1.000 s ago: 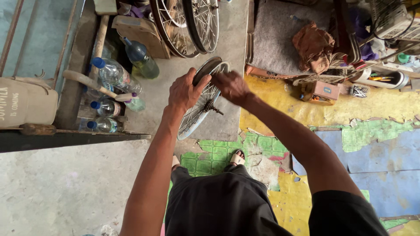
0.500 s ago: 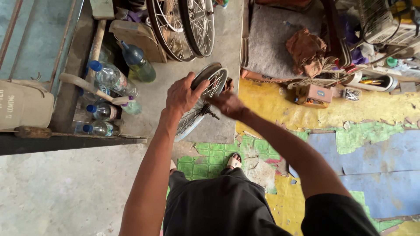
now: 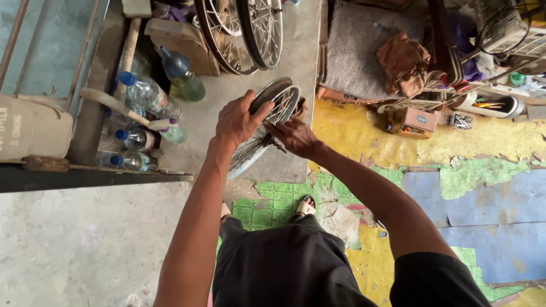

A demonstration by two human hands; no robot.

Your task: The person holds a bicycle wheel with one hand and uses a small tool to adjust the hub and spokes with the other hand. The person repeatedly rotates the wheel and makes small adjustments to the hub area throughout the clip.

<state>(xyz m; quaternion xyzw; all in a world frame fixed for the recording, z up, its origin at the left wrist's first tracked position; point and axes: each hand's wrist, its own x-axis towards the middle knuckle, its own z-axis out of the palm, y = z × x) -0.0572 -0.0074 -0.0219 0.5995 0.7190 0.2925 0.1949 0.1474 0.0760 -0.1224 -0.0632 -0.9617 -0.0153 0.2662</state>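
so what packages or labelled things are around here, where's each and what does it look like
Small box: right of the hands, on yellow floor; orange-brown with a blue label.
Plastic bottles: left, by the ledge; clear with blue caps.
Beige container: far left; dark markings on its side.

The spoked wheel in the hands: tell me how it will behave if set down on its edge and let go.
The spoked wheel is a thin round rim, so it would probably roll or tip flat without support. The left hand steadies its rim and the right hand is at the hub. The open wire spokes suggest it is fairly light, stiff, and likely bendable if knocked.
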